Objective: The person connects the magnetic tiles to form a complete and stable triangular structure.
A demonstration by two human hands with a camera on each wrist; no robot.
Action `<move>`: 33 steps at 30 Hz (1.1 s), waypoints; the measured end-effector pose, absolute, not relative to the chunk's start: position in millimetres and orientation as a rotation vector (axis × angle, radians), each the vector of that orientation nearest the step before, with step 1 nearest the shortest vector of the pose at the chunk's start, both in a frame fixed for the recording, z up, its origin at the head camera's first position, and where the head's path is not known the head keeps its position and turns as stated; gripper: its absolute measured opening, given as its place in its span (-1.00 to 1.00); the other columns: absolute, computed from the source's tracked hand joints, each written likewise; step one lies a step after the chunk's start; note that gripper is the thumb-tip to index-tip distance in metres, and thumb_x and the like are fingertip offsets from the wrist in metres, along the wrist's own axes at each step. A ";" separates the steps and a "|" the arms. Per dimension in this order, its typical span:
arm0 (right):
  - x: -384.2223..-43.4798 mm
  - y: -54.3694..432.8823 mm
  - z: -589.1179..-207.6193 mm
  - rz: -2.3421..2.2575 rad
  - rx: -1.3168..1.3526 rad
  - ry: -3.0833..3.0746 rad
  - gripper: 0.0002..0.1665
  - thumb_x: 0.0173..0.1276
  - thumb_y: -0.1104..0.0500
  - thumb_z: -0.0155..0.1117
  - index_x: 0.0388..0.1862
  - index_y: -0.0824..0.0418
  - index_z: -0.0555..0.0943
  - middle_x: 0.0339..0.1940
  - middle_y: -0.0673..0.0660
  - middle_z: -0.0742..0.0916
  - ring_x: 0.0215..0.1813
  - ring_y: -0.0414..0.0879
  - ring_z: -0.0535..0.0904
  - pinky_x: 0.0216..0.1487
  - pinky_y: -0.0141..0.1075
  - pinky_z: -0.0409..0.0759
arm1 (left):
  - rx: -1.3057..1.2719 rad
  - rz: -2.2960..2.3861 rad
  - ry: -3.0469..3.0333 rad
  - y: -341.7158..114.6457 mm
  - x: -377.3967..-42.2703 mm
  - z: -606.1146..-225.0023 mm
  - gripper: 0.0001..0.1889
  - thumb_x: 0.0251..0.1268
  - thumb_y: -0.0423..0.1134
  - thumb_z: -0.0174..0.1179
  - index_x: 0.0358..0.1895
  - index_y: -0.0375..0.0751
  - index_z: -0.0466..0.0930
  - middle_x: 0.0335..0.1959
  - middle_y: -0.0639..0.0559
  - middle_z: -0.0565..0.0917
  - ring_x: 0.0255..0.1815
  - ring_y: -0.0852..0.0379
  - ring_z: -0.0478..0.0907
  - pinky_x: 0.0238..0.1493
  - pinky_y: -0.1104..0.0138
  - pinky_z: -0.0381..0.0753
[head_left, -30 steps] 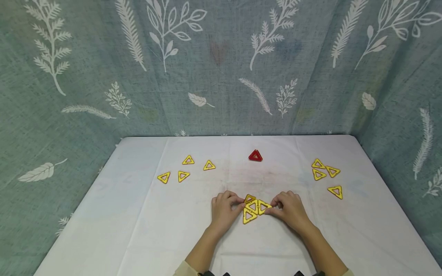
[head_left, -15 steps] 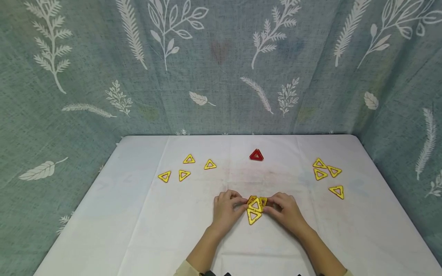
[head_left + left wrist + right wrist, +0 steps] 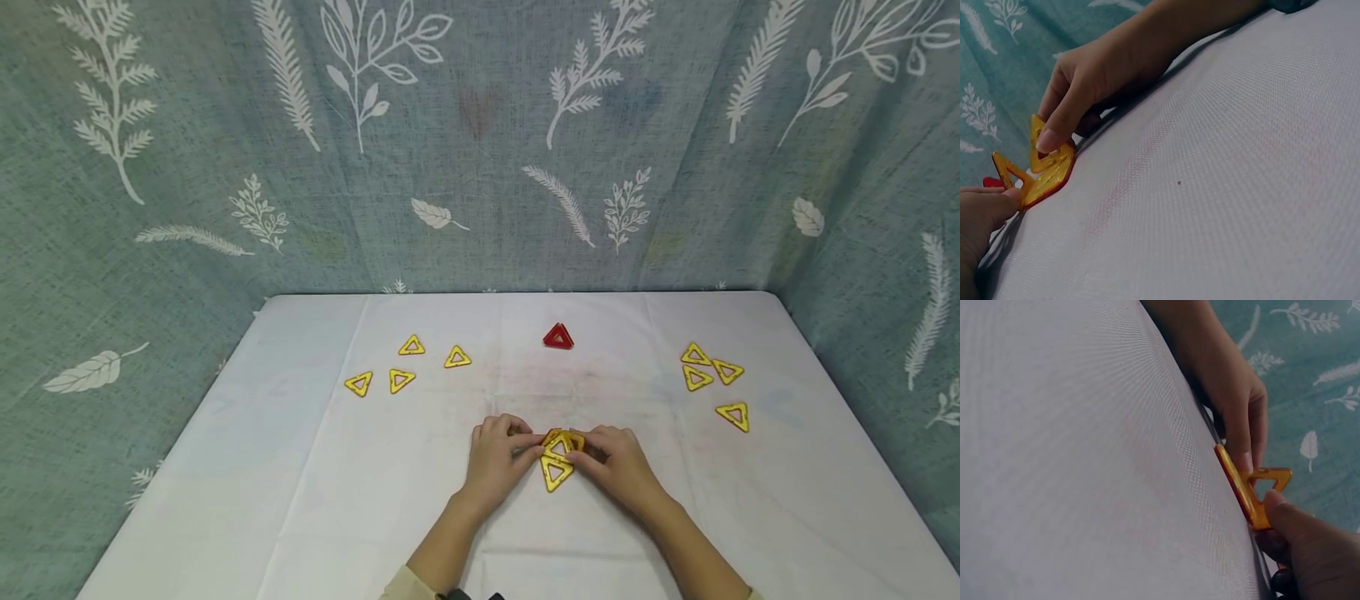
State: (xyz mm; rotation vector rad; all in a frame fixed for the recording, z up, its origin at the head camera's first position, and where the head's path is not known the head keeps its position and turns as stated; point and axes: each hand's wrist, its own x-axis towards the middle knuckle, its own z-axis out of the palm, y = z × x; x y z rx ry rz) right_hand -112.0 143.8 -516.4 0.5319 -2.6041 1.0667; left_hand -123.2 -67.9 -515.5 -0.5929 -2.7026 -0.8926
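While four loose yellow triangles [image 3: 412,352] lie well apart from the hands on the left part of the white-covered table [image 3: 300,500], a pale sleeve [image 3: 407,586] ends at the forearm of the person's left hand [image 3: 495,458]. That hand pinches the left-side tile of a group of joined yellow triangles [image 3: 557,459] between thumb and fingertip. The group is on the table between the two hands, near the person's side; its two side tiles tilt upward, as the left wrist view shows, while another tile of the group points toward the person. Beyond it, near the table's far edge, sits a red triangle [image 3: 558,344]. Just to the group's right, the right hand [image 3: 618,467] grips the right-side tile with thumb and finger, the thumb pressed on its face; its remaining fingers are partly hidden. Farther right, three yellow triangles [image 3: 697,362] lie close together, and a single yellow triangle [image 3: 731,407] lies near them, closer to the person. Behind everything hangs a grey-green curtain [image 3: 480,167] printed with white leaves.
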 end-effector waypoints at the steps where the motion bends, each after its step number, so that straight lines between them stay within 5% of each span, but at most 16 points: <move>1: -111.3 144.2 -515.4 1.099 0.515 -2.623 -0.57 -0.01 0.05 0.51 -0.14 0.19 0.72 -0.34 -0.08 0.74 -0.37 -0.33 0.42 -0.27 -0.32 0.23 | -0.594 -0.893 -2.702 -67.8 -123.1 -515.5 -0.78 0.15 0.00 0.28 -0.18 0.10 0.76 -0.19 0.22 0.52 -0.12 0.20 0.34 -0.04 0.21 0.24; 5: -108.7 146.2 -511.4 1.216 0.494 -2.654 -0.40 -0.05 0.05 0.54 0.02 0.22 0.66 -0.26 -0.07 0.76 -0.34 -0.33 0.43 -0.25 -0.34 0.20 | -0.605 -0.894 -2.702 -68.0 -122.1 -514.2 -0.80 0.16 -0.01 0.28 -0.18 0.11 0.76 -0.20 0.23 0.51 -0.14 0.21 0.33 -0.05 0.22 0.25; 12: -111.0 146.1 -515.2 1.185 0.607 -2.543 -0.45 -0.07 0.06 0.54 -0.05 0.23 0.69 -0.48 -0.23 0.66 -0.43 -0.36 0.36 -0.29 -0.37 0.14 | -0.653 -0.892 -2.674 -68.1 -122.4 -511.7 -0.81 0.14 -0.03 0.29 -0.18 0.13 0.76 -0.21 0.21 0.52 -0.17 0.21 0.34 -0.07 0.24 0.28; 33: -115.3 149.9 -516.1 1.186 0.690 -2.580 -0.45 -0.02 0.04 0.52 0.01 0.14 0.68 -0.44 -0.22 0.67 -0.41 -0.35 0.37 -0.28 -0.35 0.12 | -0.713 -0.874 -2.621 -66.8 -123.3 -517.0 -0.81 0.11 -0.08 0.31 -0.20 0.05 0.77 -0.20 0.18 0.49 -0.17 0.20 0.34 -0.09 0.27 0.32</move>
